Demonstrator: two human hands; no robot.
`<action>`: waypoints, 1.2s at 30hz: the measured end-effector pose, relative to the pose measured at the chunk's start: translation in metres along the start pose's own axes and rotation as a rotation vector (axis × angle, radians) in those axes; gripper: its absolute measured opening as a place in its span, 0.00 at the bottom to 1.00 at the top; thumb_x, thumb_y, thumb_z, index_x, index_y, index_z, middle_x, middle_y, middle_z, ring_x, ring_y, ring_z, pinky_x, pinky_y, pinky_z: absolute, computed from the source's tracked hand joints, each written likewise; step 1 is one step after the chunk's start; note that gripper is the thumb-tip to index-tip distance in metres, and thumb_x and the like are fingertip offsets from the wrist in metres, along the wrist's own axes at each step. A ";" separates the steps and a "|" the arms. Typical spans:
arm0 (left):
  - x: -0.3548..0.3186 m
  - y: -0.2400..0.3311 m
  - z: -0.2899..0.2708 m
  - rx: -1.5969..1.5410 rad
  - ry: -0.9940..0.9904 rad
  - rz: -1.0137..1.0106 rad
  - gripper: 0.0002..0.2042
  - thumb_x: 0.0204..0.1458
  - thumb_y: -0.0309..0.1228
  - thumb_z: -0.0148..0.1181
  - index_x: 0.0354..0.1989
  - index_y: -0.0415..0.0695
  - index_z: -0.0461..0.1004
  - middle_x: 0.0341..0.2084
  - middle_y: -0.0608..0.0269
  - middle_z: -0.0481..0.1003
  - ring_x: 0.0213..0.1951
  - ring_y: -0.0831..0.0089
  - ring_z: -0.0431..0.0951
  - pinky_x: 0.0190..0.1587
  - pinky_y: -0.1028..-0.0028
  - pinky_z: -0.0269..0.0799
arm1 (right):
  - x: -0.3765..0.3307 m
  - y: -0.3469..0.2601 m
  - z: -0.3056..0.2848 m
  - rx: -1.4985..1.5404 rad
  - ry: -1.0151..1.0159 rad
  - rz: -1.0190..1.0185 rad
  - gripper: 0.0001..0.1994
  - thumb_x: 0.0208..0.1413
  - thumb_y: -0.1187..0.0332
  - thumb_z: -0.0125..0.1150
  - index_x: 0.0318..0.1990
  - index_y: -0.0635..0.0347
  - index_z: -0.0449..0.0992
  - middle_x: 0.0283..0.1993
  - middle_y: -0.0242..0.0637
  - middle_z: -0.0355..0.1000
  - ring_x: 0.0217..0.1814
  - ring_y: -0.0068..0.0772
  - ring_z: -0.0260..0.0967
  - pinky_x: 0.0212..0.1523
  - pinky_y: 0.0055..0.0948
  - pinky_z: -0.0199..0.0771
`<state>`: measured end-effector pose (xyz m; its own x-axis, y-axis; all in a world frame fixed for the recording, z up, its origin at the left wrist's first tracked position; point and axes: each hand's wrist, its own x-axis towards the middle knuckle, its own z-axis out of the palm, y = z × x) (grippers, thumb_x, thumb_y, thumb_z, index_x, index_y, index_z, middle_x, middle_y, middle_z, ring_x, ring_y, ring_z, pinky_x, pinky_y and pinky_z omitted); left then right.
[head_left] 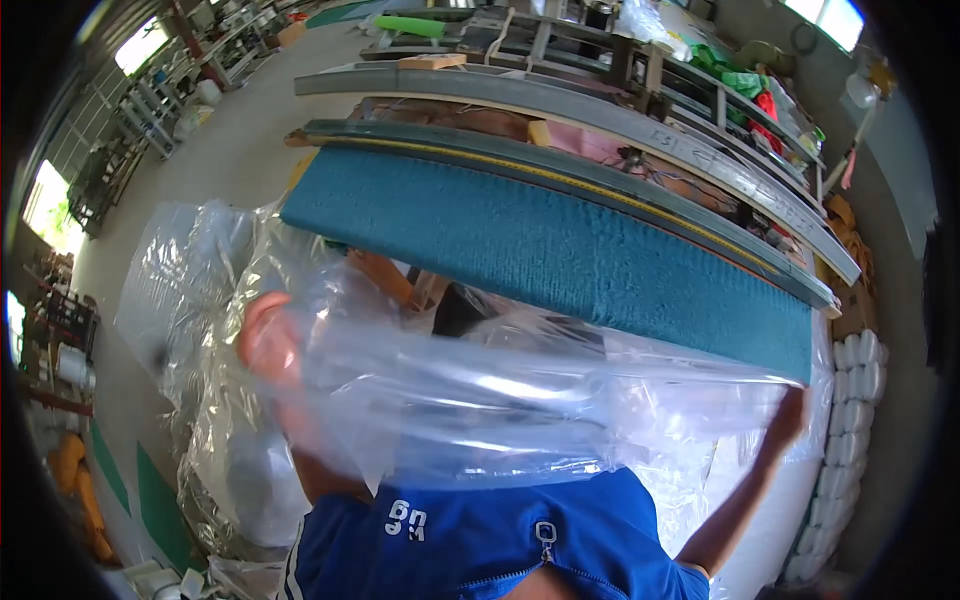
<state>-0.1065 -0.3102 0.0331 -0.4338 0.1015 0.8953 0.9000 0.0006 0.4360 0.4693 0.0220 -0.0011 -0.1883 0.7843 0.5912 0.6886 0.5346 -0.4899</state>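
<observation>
A wide sheet of clear plastic film [500, 375] stretches across in front of my body, blurred in its left part. My left hand [270, 335] is raised at the left end of the film, its fingers curled on it and smeared by motion. At the right end, my right hand [788, 415] grips the film's edge close to the right corner of a long teal padded surface [550, 255]. That surface runs slantwise just beyond the film. More crumpled clear plastic [235, 390] hangs down at the left, beside my left forearm.
A yellow measuring tape [560, 180] lies along the rail behind the teal surface. Beyond it stretches a long grey metal beam [590, 105]. White wrapped rolls [845, 430] are stacked at the right. A green roll [408, 26] rests at the back, and equipment stands along the left wall.
</observation>
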 end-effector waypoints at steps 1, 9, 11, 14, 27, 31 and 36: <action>-0.005 0.008 0.015 -0.104 -0.063 -0.447 0.12 0.56 0.37 0.48 0.37 0.40 0.69 0.24 0.60 0.70 0.21 0.76 0.65 0.21 0.78 0.60 | 0.011 -0.017 -0.031 -0.089 0.323 0.020 0.09 0.60 0.69 0.47 0.38 0.63 0.73 0.24 0.27 0.62 0.25 0.19 0.57 0.26 0.22 0.62; -0.125 0.015 0.106 -0.798 -1.624 -0.475 0.33 0.48 0.51 0.56 0.59 0.41 0.62 0.58 0.54 0.62 0.63 0.60 0.55 0.64 0.62 0.47 | 0.013 -0.020 -0.138 -0.325 0.744 0.424 0.14 0.63 0.61 0.43 0.37 0.60 0.73 0.24 0.27 0.66 0.24 0.20 0.63 0.26 0.24 0.66; -0.164 0.023 0.091 -0.805 -1.907 -0.715 0.27 0.49 0.43 0.58 0.56 0.42 0.66 0.55 0.55 0.66 0.60 0.61 0.59 0.62 0.65 0.50 | -0.004 0.034 -0.168 -0.487 0.770 0.363 0.15 0.63 0.60 0.41 0.35 0.59 0.72 0.24 0.27 0.66 0.24 0.22 0.64 0.25 0.24 0.66; -0.177 0.040 0.083 -0.759 -1.842 -0.640 0.21 0.50 0.35 0.58 0.53 0.43 0.69 0.49 0.55 0.70 0.53 0.64 0.66 0.59 0.69 0.56 | -0.042 0.116 -0.208 -1.195 0.605 0.399 0.13 0.61 0.63 0.43 0.37 0.59 0.73 0.26 0.31 0.71 0.28 0.26 0.70 0.28 0.28 0.69; -0.129 0.037 0.140 -0.609 -1.467 -0.112 0.04 0.48 0.26 0.57 0.30 0.42 0.78 0.25 0.61 0.74 0.31 0.68 0.73 0.37 0.74 0.69 | 0.081 -0.060 -0.006 0.067 -0.295 -0.142 0.23 0.49 0.75 0.60 0.55 0.56 0.67 0.54 0.37 0.68 0.57 0.36 0.64 0.56 0.32 0.64; -0.096 0.039 0.112 -0.685 -1.258 -0.683 0.05 0.52 0.24 0.55 0.27 0.39 0.75 0.20 0.64 0.71 0.23 0.76 0.70 0.29 0.79 0.66 | 0.076 -0.084 0.107 -0.157 -0.543 -0.424 0.29 0.41 0.59 0.68 0.54 0.54 0.69 0.60 0.41 0.61 0.63 0.46 0.55 0.60 0.42 0.55; -0.065 0.038 0.062 -0.630 -0.833 -0.839 0.09 0.57 0.27 0.51 0.26 0.38 0.71 0.16 0.69 0.67 0.16 0.84 0.62 0.20 0.81 0.58 | 0.062 -0.110 0.143 0.019 -0.400 -0.692 0.15 0.45 0.63 0.66 0.40 0.58 0.76 0.45 0.38 0.71 0.53 0.42 0.65 0.55 0.40 0.59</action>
<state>-0.0419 -0.2553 -0.0142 -0.4826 0.8685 0.1134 0.1052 -0.0710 0.9919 0.2817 0.0570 -0.0025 -0.8082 0.3238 0.4919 0.3122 0.9438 -0.1083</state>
